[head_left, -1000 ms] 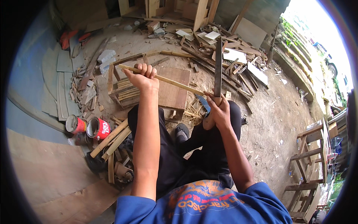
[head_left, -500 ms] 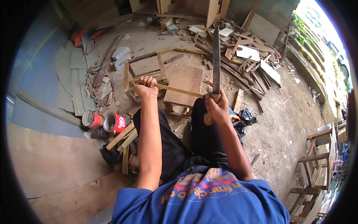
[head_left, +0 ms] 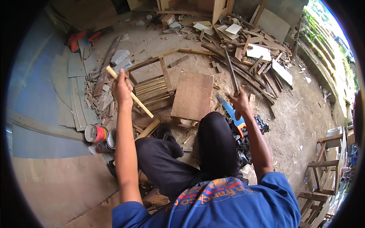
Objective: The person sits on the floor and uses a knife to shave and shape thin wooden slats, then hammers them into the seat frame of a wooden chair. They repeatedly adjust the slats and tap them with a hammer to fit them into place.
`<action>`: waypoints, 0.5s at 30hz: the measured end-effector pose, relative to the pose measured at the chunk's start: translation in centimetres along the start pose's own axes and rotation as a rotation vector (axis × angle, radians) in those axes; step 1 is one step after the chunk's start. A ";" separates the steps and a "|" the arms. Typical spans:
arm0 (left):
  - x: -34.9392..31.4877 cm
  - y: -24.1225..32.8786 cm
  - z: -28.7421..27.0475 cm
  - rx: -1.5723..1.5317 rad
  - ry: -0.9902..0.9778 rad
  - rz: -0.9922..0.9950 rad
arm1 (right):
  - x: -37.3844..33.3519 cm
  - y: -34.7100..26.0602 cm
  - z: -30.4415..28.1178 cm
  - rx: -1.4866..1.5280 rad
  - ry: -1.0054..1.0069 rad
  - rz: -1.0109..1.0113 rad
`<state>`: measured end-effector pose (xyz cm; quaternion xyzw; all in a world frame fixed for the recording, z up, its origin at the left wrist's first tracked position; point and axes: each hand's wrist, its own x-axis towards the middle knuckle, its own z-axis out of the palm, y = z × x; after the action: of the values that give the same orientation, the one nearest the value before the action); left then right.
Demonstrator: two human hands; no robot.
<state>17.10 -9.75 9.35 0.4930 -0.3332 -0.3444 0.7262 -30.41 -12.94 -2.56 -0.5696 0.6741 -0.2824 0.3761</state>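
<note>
My left hand (head_left: 122, 90) is wrapped round a pale wooden stick (head_left: 143, 107), raised at the left and slanting down to the right. Gripped by its handle in my right hand (head_left: 240, 102) is a machete (head_left: 231, 70), its long dark blade pointing up and away from me. Stick and blade are well apart. Between the hands, in front of my knees, stands a low wooden block (head_left: 192, 95) with a flat brown top. A handsaw (head_left: 229, 109) with a blue blade and orange handle lies below my right hand, by black plastic (head_left: 261, 123).
A slatted wooden frame (head_left: 152, 88) lies beyond the block. Scrap wood (head_left: 262, 68) is heaped at the far right. Paint cans (head_left: 95, 133) stand at the left by leaning panels (head_left: 49, 138). A wooden rack (head_left: 323, 164) stands at the right edge.
The stick has come away from the machete and moved left with my left hand, now sloping more steeply. My right hand has moved right, the machete tilting away. My left leg has shifted.
</note>
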 end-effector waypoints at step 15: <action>-7.1 -27.0 -3.7 1.029 -0.898 -0.267 | 3.3 11.1 17.3 0.403 0.049 0.109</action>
<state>11.64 -9.58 -18.27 0.6212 -0.6587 -0.3996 0.1436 -22.43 -13.19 -21.81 -0.4385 0.6426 -0.4047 0.4807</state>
